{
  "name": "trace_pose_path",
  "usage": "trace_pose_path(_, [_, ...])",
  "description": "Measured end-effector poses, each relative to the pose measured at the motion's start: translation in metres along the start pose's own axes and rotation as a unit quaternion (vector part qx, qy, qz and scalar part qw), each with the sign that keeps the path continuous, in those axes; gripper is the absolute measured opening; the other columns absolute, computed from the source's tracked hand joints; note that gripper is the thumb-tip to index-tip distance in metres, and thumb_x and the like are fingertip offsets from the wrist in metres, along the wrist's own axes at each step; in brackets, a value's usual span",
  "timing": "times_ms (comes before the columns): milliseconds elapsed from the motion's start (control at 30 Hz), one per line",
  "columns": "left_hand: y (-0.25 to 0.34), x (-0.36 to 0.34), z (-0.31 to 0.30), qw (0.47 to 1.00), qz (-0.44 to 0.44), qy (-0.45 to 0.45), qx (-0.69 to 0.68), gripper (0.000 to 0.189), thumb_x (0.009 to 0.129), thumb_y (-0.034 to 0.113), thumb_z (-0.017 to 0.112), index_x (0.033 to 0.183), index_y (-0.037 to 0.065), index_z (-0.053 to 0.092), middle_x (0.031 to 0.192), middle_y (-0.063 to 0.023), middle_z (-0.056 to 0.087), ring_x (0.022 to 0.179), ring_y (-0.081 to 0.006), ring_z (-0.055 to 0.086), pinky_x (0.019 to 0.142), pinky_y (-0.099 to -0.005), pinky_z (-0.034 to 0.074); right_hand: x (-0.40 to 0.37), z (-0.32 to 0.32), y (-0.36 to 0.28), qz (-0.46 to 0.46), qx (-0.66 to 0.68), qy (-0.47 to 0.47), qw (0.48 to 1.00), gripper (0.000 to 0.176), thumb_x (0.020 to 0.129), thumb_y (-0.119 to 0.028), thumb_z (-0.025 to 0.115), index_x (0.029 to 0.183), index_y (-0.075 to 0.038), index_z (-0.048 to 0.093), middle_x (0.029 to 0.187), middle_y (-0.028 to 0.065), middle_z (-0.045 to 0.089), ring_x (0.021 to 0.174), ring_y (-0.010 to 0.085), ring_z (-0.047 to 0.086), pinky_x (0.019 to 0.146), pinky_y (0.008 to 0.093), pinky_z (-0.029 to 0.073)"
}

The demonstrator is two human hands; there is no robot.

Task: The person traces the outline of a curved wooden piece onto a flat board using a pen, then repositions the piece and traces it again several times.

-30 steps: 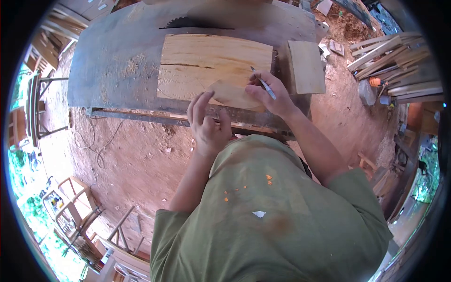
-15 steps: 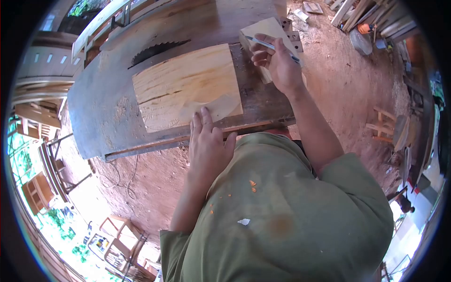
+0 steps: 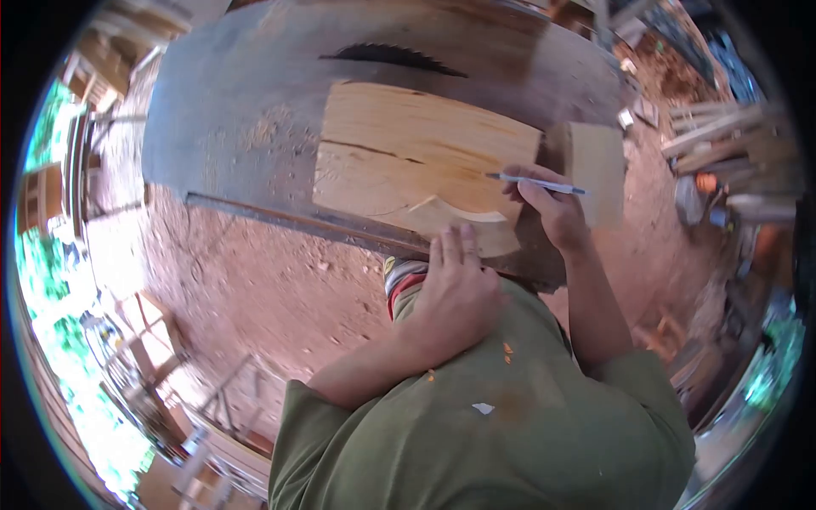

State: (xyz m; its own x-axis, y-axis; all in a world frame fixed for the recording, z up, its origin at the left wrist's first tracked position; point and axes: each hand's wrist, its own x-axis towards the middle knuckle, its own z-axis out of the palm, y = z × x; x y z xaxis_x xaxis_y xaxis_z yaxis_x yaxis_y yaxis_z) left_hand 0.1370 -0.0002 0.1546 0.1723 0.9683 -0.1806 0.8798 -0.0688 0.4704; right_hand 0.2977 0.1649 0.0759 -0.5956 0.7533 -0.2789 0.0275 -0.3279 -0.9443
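A pale rectangular board [image 3: 399,140] with a dark crack lies flat on the saw table. Over its near edge rests a thin, curved, light-coloured template [image 3: 455,223]. My left hand [image 3: 459,285] is open, its outstretched fingertips pressing on the template's near side. In my right hand [image 3: 554,212] is a pen [image 3: 544,183], gripped between thumb and fingers. Its tip points left, close over the right part of the board, just above the template.
A toothed circular saw blade [image 3: 395,56] rises from the metal table [image 3: 221,93] beyond the board. Another pale wooden piece [image 3: 599,174] sits at the table's right side. Lumber scraps [image 3: 722,140] are piled at the far right.
My right hand has brought the pen from above the right-hand wooden piece to over the cracked board. My left hand stays at the template. The whole view has rotated.
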Motion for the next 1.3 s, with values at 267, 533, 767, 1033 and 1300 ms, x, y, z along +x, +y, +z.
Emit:
trace_pose_path(267, [0.002,-0.002,-0.014,0.996,-0.026,0.023,-0.078,0.053,0.084,0.042,0.078,0.09,-0.01,0.073,0.141,-0.0476,0.053,0.133,-0.0624,0.054,0.114,-0.0698,0.041,0.064,0.059,-0.024,0.073,-0.156,-0.172,0.97,0.024,0.104,-0.014,0.065,0.115,0.005,0.074,0.101,0.0085,0.076,0.095,0.0156,0.07,0.087,0.0323,0.056])
trace_pose_path(533, [-0.008,-0.007,-0.011,0.99,-0.014,0.043,-0.131,0.049,0.083,0.041,0.077,0.086,-0.008,0.073,0.142,-0.048,0.052,0.134,-0.0622,0.053,0.113,-0.0648,0.046,0.089,0.087,-0.026,0.052,-0.313,-0.292,0.902,0.022,0.1,-0.018,0.067,0.109,0.0,0.076,0.099,0.0125,0.077,0.092,0.021,0.072,0.082,0.0347,0.055])
trace_pose_path(767, [-0.013,-0.007,-0.015,0.99,0.003,0.022,-0.137,0.048,0.084,0.042,0.077,0.084,-0.006,0.072,0.142,-0.0481,0.052,0.135,-0.0617,0.053,0.113,-0.0638,0.046,0.094,0.091,-0.024,0.06,-0.306,-0.299,0.902,0.022,0.098,-0.019,0.068,0.106,0.0,0.076,0.101,0.0136,0.076,0.095,0.0267,0.071,0.085,0.0369,0.054])
trace_pose_path(1033, [-0.019,-0.008,-0.02,0.986,0.01,0.014,-0.164,0.047,0.087,0.041,0.075,0.083,-0.006,0.072,0.144,-0.0477,0.051,0.136,-0.0608,0.052,0.114,-0.0633,0.046,0.095,0.085,-0.031,0.089,-0.351,-0.272,0.892,0.017,0.097,-0.011,0.066,0.102,0.002,0.076,0.1,0.013,0.075,0.095,0.0227,0.07,0.084,0.0355,0.054])
trace_pose_path(1300, [-0.018,-0.005,-0.023,0.985,0.005,-0.008,-0.17,0.05,0.086,0.042,0.076,0.086,-0.007,0.072,0.145,-0.0477,0.05,0.138,-0.0608,0.051,0.115,-0.0631,0.045,0.09,0.092,-0.026,0.024,-0.307,-0.277,0.91,0.02,0.095,-0.016,0.067,0.099,0.001,0.076,0.095,0.0153,0.076,0.089,0.0287,0.073,0.081,0.039,0.055])
